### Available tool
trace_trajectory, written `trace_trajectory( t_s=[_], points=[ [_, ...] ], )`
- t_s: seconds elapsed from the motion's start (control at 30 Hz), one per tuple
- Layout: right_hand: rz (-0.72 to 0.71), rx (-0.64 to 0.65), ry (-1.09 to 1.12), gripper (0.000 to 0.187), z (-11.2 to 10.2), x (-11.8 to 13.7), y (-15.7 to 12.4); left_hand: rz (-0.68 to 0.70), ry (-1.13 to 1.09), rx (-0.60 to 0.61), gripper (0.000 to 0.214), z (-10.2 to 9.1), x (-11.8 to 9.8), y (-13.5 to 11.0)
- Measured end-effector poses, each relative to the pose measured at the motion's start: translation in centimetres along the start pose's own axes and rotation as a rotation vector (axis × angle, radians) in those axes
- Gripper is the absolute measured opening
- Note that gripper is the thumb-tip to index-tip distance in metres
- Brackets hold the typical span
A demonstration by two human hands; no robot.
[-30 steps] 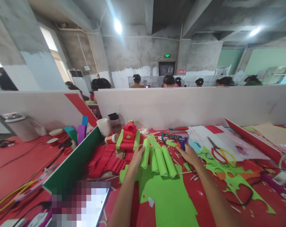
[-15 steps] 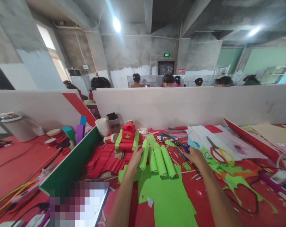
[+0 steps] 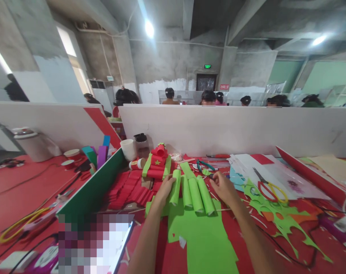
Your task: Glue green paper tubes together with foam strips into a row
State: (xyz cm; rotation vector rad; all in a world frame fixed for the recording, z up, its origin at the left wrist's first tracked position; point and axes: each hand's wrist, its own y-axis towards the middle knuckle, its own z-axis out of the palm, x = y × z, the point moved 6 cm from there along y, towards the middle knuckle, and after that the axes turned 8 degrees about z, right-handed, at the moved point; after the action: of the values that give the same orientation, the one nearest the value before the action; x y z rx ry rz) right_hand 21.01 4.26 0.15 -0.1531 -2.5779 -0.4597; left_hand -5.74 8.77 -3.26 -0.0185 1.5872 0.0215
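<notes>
a green roll (image 3: 176, 189) lies against the fingers (image 3: 172, 180) of the left hand (image 3: 164, 190).

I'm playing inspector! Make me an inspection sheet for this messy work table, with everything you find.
Surface: flat red tabletop, mostly covered, with small white scraps.
Job's things: four light-green rolled paper-like tubes in a row, partly over a flat light-green sheet.
Clutter: metal scissors with red and yellow handles, a holey green cut-out sheet, folded red strips.
Hands: left hand grips the leftmost tube; right hand is right of the tubes, its hold unclear.
Cables: thin black cable loops at right.
Surroundings: long white partition board; people's heads beyond.
</notes>
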Motion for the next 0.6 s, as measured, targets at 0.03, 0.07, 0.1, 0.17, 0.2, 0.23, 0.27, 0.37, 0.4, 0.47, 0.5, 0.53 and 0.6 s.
trace_trajectory(
  t_s=[0.03, 0.07, 0.1, 0.17, 0.2, 0.23, 0.27, 0.37, 0.4, 0.47, 0.5, 0.53, 0.6],
  points=[
    [-0.053, 0.058, 0.067, 0.013, 0.6, 1.6, -0.5, -0.021, 0.001, 0.008, 0.035, 0.0, 0.1, -0.1],
    [-0.088, 0.118, 0.112, 0.013, 1.3, 3.1, -0.9, -0.039, 0.005, 0.012, 0.036, 0.0, 0.1, -0.2],
    [-0.11, 0.166, 0.132, 0.013, 1.9, 4.5, -1.3, -0.048, 0.012, 0.01, 0.037, -0.1, 0.1, -0.3],
    [-0.138, 0.247, 0.109, 0.012, 3.1, 6.8, -1.8, -0.025, 0.028, -0.018, 0.037, -0.4, 0.0, -0.4],
    [-0.156, 0.286, 0.087, 0.012, 3.8, 7.7, -2.0, -0.005, 0.031, -0.033, 0.037, -0.5, -0.2, -0.4],
    [-0.169, 0.302, 0.049, 0.012, 4.2, 8.5, -2.0, 0.017, 0.029, -0.048, 0.037, -0.6, -0.2, -0.3],
    [-0.179, 0.306, -0.001, 0.014, 4.6, 9.2, -1.9, 0.036, 0.026, -0.06, 0.038, -0.7, -0.3, -0.2],
    [-0.192, 0.313, -0.167, 0.031, 5.7, 10.6, -1.5, 0.077, 0.015, -0.084, 0.041, -1.0, -0.2, 0.1],
    [-0.188, 0.325, -0.211, 0.037, 6.0, 10.9, -1.4, 0.088, 0.013, -0.093, 0.042, -1.2, -0.2, 0.2],
    [-0.164, 0.36, -0.264, 0.047, 6.7, 11.4, -1.4, 0.109, 0.003, -0.114, 0.042, -1.4, -0.2, 0.4],
    [-0.151, 0.374, -0.276, 0.05, 7.0, 11.6, -1.4, 0.118, -0.003, -0.121, 0.041, -1.5, -0.3, 0.4],
    [-0.138, 0.385, -0.281, 0.053, 7.3, 11.8, -1.5, 0.125, -0.009, -0.127, 0.04, -1.6, -0.3, 0.4],
    [-0.113, 0.398, -0.28, 0.06, 7.7, 12.2, -1.8, 0.139, -0.013, -0.14, 0.038, -1.8, -0.5, 0.3]
  ],
)
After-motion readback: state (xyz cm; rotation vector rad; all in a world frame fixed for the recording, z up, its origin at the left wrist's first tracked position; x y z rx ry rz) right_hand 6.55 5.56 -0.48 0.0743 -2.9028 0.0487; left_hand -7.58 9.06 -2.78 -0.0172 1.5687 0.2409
